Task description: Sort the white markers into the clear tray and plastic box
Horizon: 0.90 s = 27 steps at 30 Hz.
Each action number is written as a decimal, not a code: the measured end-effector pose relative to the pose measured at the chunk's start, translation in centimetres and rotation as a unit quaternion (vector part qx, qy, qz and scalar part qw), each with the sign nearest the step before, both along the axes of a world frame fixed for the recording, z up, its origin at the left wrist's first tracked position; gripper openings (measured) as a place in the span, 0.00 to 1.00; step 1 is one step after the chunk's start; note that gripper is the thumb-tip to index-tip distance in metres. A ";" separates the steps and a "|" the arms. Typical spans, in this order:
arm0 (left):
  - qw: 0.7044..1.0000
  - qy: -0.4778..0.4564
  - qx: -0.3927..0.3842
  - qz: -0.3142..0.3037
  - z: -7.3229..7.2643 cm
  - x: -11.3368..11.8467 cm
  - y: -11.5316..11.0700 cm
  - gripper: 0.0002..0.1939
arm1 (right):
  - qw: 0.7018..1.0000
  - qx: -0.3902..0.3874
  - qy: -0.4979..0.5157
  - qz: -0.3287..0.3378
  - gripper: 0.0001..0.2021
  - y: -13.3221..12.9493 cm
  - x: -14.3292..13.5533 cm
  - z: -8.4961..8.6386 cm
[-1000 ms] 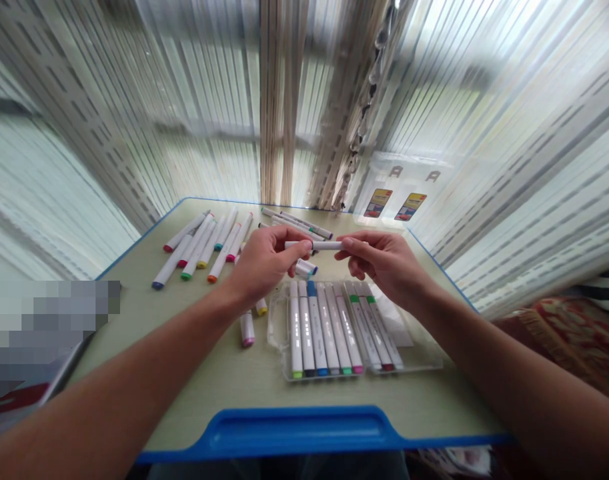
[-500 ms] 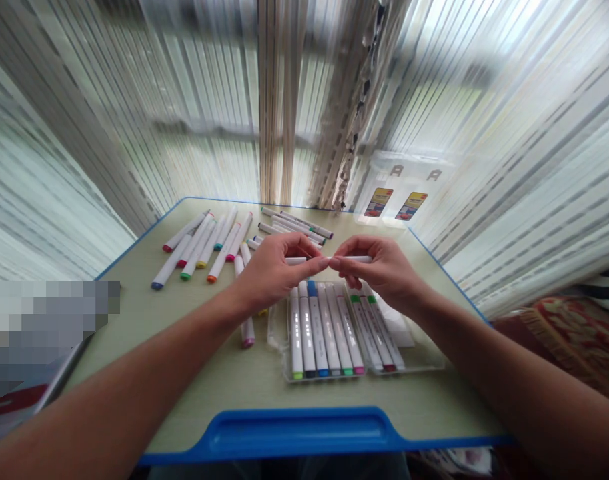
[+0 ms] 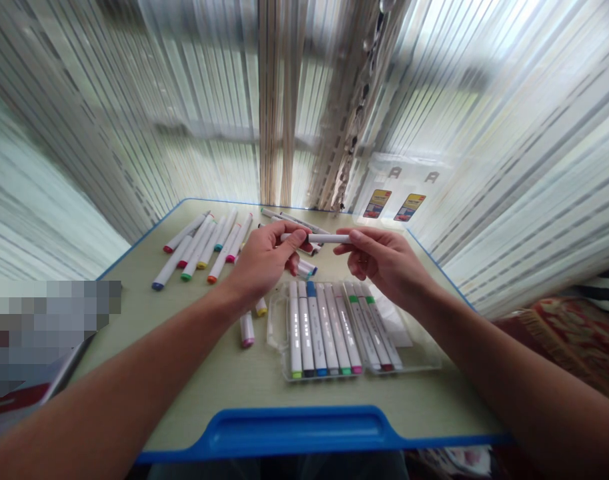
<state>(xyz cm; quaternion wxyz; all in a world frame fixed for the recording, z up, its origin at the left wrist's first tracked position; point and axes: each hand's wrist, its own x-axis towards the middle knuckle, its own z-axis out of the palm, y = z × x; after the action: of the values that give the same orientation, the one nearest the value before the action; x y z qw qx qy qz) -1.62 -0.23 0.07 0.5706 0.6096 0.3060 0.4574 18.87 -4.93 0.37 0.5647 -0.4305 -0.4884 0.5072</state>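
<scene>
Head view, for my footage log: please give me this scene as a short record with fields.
Left hand: pinches one end of a white marker
Right hand: holds its other end
Clear case: open on the desk, below the hands in view
Case contents: nine visible markers, side by side
Loose markers: mostly left of the case
Back right: clear panel, two labels

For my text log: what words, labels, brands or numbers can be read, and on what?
No text is legible.
Two labels on the clear panel: printed, too small and blurred to read.
Markers in case, the clear case: barrel print, too small.
Loose markers: any print too small.
Held marker: no lettering discernible.
</scene>
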 end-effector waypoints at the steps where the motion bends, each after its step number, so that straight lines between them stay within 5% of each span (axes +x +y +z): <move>1: 1.000 -0.014 -0.011 0.002 -0.1 0.0 0.1 0.09 | 1.000 -0.004 0.008 0.003 0.16 0.0 0.0 0.1; 8: 0.993 -0.082 -0.087 -0.003 -0.1 0.0 0.2 0.11 | 1.000 -0.005 0.026 0.003 0.15 -0.1 0.1 0.4; 17: 0.996 -0.067 -0.050 -0.014 0.2 -0.2 0.0 0.12 | 0.997 -0.021 0.045 -0.066 0.12 0.5 0.5 0.3; 27: 1.000 0.001 -0.029 -0.011 0.0 -0.4 0.2 0.12 | 0.998 0.012 0.009 -0.061 0.18 0.5 0.2 -0.1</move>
<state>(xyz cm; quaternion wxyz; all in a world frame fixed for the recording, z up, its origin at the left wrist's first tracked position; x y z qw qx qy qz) -2.06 -0.05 0.11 0.5933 0.5962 0.3128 0.4414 19.07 -4.46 0.30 0.6041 -0.4480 -0.4617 0.4703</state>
